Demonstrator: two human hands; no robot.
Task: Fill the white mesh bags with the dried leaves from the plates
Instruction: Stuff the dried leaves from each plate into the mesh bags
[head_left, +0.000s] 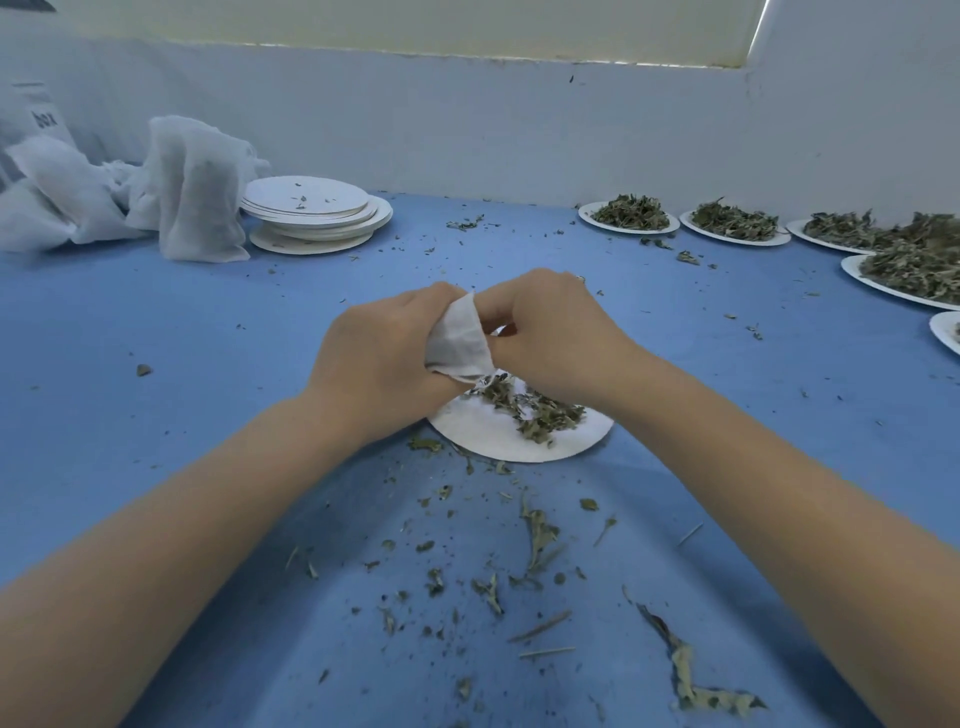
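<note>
Mesh bag (460, 338), white and small, is held directly above the far half of a paper plate (498, 436) near the middle of the blue tabletop (156, 322), gripped between both hands. The left hand (379, 353) is curled around the bag's left side, while the right hand (545, 332) is closed at its right edge, fingers bent as if pinching the mouth; whether the mouth is open cannot be told. Dried leaves (535, 408) are seen remaining on the plate just below and toward the near right of the bag, closest to the right hand, so the next scoop is judged to fall to that hand, with the left steadying the bag. The plate's near left part is bare.

Leaf scraps (540, 540) are scattered over the cloth toward the near edge. Empty plates (311, 213) are stacked at the far left, beside a heap of mesh bags (192, 192) against the wall. Full plates of leaves (628, 215) are lined along the far right edge, well apart from the hands, suggesting much of the task is yet to be done.
</note>
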